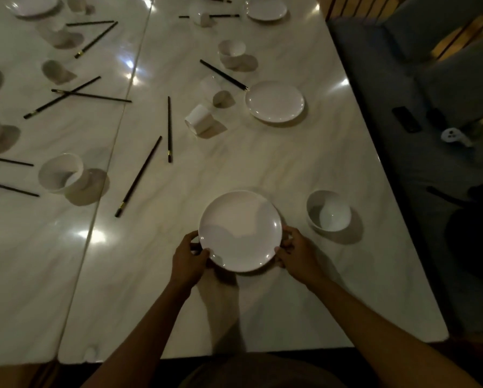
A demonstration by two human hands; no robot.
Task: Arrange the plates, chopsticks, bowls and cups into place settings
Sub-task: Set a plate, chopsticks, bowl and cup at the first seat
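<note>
A white plate [240,230] sits near the front of the marble table [262,303]. My left hand [188,257] grips its left rim and my right hand [295,253] grips its right rim. To the plate's right stands a white bowl [328,210]. Further back lie a second plate [275,101], a tipped cup [197,119], a glass [210,85], another bowl [231,51] and black chopsticks [138,177], [169,129], [223,75]. A larger bowl [61,173] lies tilted at the left.
A seam [105,169] divides the table into two slabs. The left slab carries several more chopsticks [90,95], cups and a bowl [33,5]. A third plate [267,9] sits far back. A dark sofa [402,79] with a remote [407,119] borders the right edge.
</note>
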